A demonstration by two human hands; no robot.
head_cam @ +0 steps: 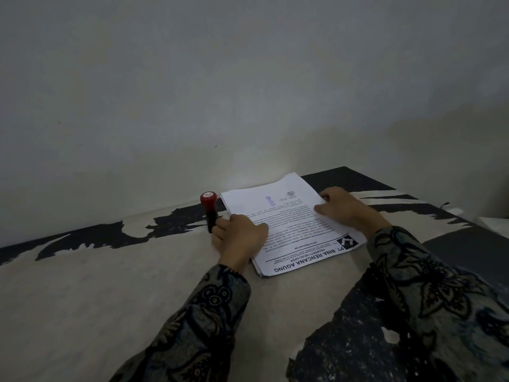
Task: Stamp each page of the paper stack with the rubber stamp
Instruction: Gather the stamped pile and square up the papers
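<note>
Both hands lie at the paper stack (289,224), seen from the single head camera in dim light. Fingers of the left hand (239,236) are mostly hidden behind its back, so their exact hold is hard to make out; they curl round the lower black shaft of the rubber stamp (210,210), while the thumb side rests on the stack's left edge. That stamp stands just beside the stack's far left corner, its long axis leaning away from the person, red cap uppermost and farthest off.

Further right, the right hand (341,208) rests flat on the stack's right edge, fingers spread and relaxed, tips pointing toward the stack's middle, gripping nothing. Patterned sleeves (209,321) cover both forearms, and the lower frame edge cuts them off.

On the table (110,285), the stack lies with its long axis running diagonally away from the person, toward the wall (248,78). Its letterhead sits at the near end and reads upside down. Body text is too small to read. A faint purple mark (270,201) shows near the stack's far end.
</note>
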